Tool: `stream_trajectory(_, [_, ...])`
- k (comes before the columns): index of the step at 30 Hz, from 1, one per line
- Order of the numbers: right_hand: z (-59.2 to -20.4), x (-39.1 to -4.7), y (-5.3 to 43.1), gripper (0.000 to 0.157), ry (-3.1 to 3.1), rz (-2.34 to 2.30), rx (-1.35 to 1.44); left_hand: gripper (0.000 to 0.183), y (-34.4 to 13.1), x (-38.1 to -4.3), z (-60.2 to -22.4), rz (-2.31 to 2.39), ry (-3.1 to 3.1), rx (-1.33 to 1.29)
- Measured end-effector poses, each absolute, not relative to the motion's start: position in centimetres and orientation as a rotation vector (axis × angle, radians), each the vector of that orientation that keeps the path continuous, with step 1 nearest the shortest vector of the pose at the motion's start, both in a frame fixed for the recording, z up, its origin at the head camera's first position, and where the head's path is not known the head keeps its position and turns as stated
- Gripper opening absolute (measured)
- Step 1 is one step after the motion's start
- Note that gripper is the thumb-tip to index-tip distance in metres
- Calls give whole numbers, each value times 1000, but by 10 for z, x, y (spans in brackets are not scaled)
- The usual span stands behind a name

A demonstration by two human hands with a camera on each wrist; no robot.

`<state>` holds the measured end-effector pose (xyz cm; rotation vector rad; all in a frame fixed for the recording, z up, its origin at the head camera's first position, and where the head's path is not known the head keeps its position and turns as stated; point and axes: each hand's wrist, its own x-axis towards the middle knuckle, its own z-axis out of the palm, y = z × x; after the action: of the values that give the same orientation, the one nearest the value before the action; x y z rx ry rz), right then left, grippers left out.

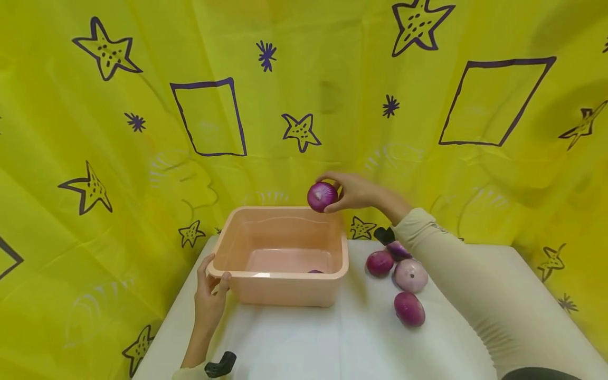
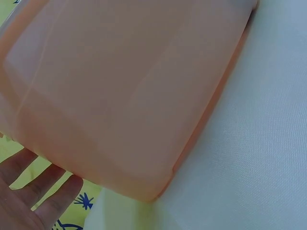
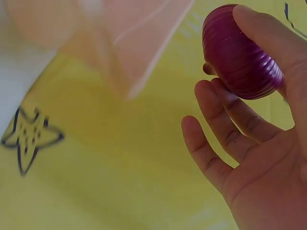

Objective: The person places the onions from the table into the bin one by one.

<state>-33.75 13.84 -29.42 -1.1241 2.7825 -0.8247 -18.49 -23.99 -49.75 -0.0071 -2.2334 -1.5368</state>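
Observation:
My right hand (image 1: 353, 192) holds a purple-red onion (image 1: 320, 196) in the air above the tub's back right corner. The right wrist view shows the onion (image 3: 237, 52) between thumb and fingers, with the other fingers (image 3: 206, 153) spread apart from it. A peach plastic tub (image 1: 285, 290) stands upright on the white table. At its front left corner, my left hand (image 1: 210, 303) grips the rim, thumb at the front. In the left wrist view, fingers (image 2: 60, 196) lie along the tub's outer wall (image 2: 115, 105). Over the tub's front rim, a sliver of purple (image 1: 315, 272) shows inside.
Right of the tub, several onions lie on the white table (image 1: 361, 338): a dark red one (image 1: 379, 263), a pale pink one (image 1: 411, 275), a nearer red one (image 1: 409, 309), and one partly behind my sleeve. A yellow patterned curtain (image 1: 342, 68) hangs close behind.

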Motion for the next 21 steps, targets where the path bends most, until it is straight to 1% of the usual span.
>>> stream_trajectory(6, [-304, -344, 98, 72, 2736, -810, -1136, 63, -240, -184, -497, -1540, -2234, -7])
stream_trajectory(10, [-308, -344, 80, 70, 2716, -820, -1147, 63, -240, -184, -496, -1535, -2237, -14])
stream_trajectory(21, [-321, -344, 57, 68, 2674, -863, -1141, 62, -240, -185, -497, -1551, -2223, -26])
